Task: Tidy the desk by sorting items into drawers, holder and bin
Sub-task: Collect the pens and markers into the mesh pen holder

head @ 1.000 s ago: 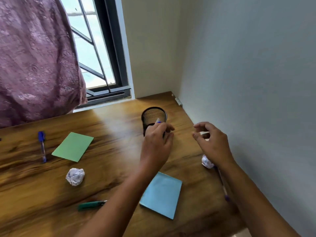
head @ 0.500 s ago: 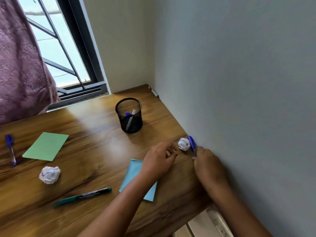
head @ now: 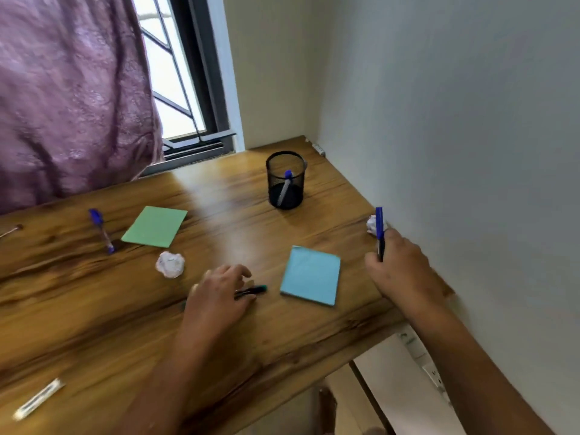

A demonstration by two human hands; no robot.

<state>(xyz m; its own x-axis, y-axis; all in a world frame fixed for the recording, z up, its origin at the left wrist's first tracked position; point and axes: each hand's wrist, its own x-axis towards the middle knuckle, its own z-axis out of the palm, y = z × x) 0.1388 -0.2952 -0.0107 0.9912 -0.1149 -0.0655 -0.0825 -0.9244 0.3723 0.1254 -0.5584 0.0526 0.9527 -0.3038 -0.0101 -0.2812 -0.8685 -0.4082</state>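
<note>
Pens are being gathered for the holder (head: pixel 286 186). The right hand (head: pixel 401 271), nearer than the holder and to its right, grips a blue pen (head: pixel 379 227) upright; next, I judge, it must drop into the holder. The left hand (head: pixel 216 296), in front of the holder, curls over a green marker (head: pixel 255 289) on the bench (head: pixel 94 309); blur hides whether it grips.

Left hand (head: pixel 216 296), palm down, pinches a marker (head: pixel 255 289); right hand (head: pixel 401 271) grips a pen (head: pixel 379 221) upright.
</note>
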